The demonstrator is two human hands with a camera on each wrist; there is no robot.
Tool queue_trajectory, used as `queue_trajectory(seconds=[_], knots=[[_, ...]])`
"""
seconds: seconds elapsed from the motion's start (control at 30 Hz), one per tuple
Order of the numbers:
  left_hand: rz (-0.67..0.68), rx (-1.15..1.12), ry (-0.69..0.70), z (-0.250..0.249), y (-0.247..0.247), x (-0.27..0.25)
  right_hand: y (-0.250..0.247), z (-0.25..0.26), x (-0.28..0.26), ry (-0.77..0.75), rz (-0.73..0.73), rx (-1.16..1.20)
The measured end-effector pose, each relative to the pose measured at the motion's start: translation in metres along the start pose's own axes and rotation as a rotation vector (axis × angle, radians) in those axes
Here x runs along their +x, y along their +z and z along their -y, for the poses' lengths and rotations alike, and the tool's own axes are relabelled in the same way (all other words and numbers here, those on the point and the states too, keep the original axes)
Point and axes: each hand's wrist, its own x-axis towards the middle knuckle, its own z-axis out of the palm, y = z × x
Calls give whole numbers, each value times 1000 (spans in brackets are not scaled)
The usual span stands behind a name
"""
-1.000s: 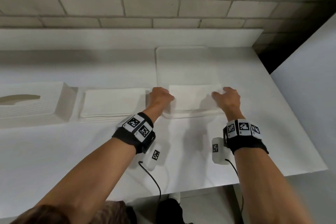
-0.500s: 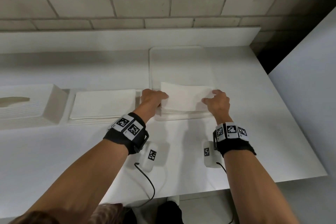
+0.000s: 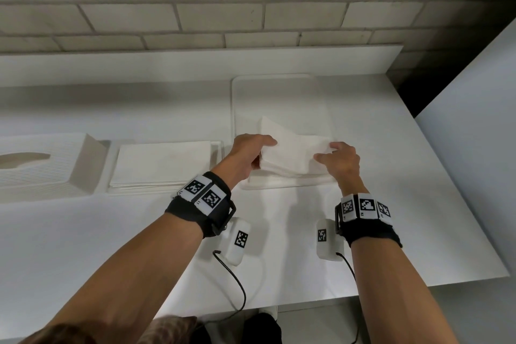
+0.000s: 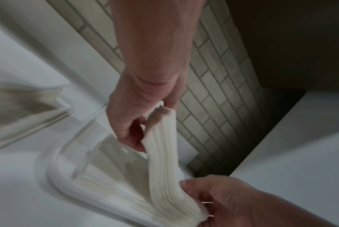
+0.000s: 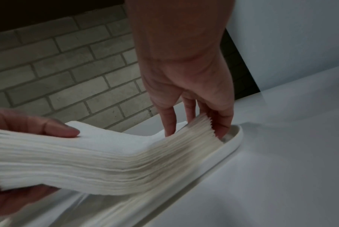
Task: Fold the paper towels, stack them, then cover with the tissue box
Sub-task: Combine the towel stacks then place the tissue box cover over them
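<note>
A thick stack of white paper towels (image 3: 293, 151) is lifted off the near end of a white tray (image 3: 279, 92). My left hand (image 3: 252, 152) grips its left end, thumb on top and fingers below. My right hand (image 3: 336, 158) pinches the right end. The stack (image 4: 162, 153) sags between the hands, and its right end (image 5: 199, 130) dips toward the tray rim (image 5: 234, 142). A second flat pile of towels (image 3: 162, 162) lies to the left. The white tissue box cover (image 3: 39, 165) stands at the far left.
The white table (image 3: 139, 246) ends near my body and at the right, where a white panel (image 3: 474, 134) stands. A brick wall (image 3: 223, 0) with a low white ledge (image 3: 195, 61) closes the back.
Both hands have closed on the ends of the stack and raised it off the tray; before, it lay flat under them. The view has shifted slightly.
</note>
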Motion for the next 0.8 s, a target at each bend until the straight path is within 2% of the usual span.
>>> queue_trajectory(seconds=[0.1, 0.2, 0.3, 0.43, 0.53, 0.63, 0.8], knots=[[73, -83, 76, -10, 4, -10, -11, -5, 2, 1, -90, 113], [179, -171, 166, -28, 8, -33, -26, -10, -1, 147, -128, 497], [286, -218, 246, -49, 4, -59, -39, -12, -11, 234, 24, 877], [311, -321, 293, -62, -31, -81, -38, 8, -45, 180, 311, 1227], [241, -361, 274, -49, -71, -86, -23, 21, -66, 174, 468, 1234], [166, -272, 193, -13, -122, -87, 0, 30, -87, 225, 622, 1163], [35, -153, 15, 57, -200, -90, 61, 41, -131, 172, 797, 803]])
